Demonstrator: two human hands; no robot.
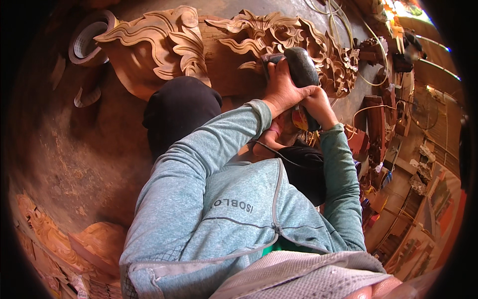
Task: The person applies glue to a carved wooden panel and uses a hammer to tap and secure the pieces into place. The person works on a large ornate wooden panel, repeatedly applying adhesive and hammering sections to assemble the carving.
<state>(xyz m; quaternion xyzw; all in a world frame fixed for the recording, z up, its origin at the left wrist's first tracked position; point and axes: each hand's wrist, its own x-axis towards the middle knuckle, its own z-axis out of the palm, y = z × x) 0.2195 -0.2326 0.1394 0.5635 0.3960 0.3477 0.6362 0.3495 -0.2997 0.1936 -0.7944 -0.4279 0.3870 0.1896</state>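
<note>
My left hand [283, 88] is gripping the head of the dark power tool [301, 67], steadying it against the carved wooden panel [234, 45]. My right hand [318, 102] is wrapping its rear handle, pressing it toward the panel's right edge on the floor [74, 149].

Warm, dim overall; daylight glare at one o'clock, soft shadows toward nine. Strong fisheye bending, black vignette and blur at rim.
</note>
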